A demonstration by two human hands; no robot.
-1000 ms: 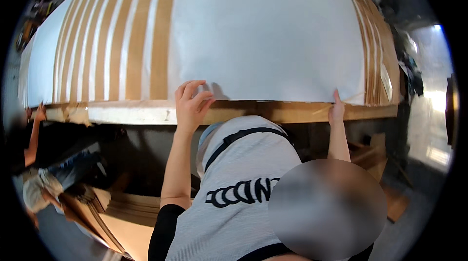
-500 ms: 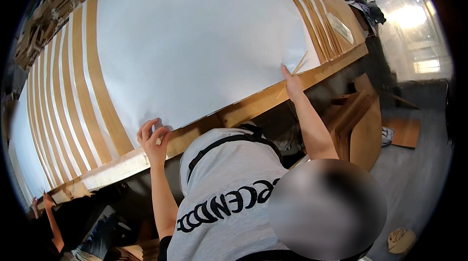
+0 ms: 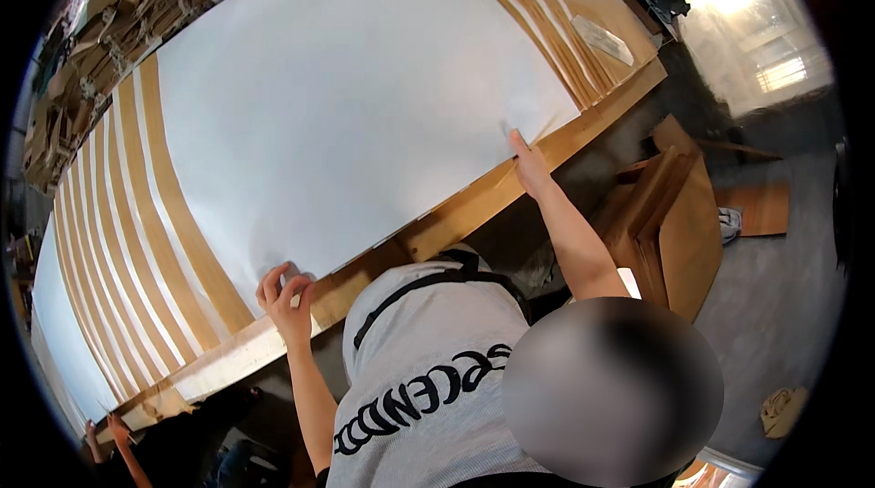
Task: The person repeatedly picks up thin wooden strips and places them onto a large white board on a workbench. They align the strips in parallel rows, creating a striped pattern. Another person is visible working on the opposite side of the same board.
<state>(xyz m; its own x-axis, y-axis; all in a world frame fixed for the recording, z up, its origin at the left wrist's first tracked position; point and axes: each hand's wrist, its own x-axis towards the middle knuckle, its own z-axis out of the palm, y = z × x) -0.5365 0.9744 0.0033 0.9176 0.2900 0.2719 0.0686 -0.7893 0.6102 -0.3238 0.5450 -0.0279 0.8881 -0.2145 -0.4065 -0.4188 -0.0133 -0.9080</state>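
Touching white sheet [image 3: 355,105], right grip [image 3: 526,153], closure unclear, left grip [image 3: 286,292] at its edge, fingertips apart

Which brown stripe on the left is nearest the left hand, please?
The rightmost stripe there, the only one bordering the large white sheet.

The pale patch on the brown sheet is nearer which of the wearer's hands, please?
Right. The right hand is below and left of the patch; the left hand is farther left and lower.
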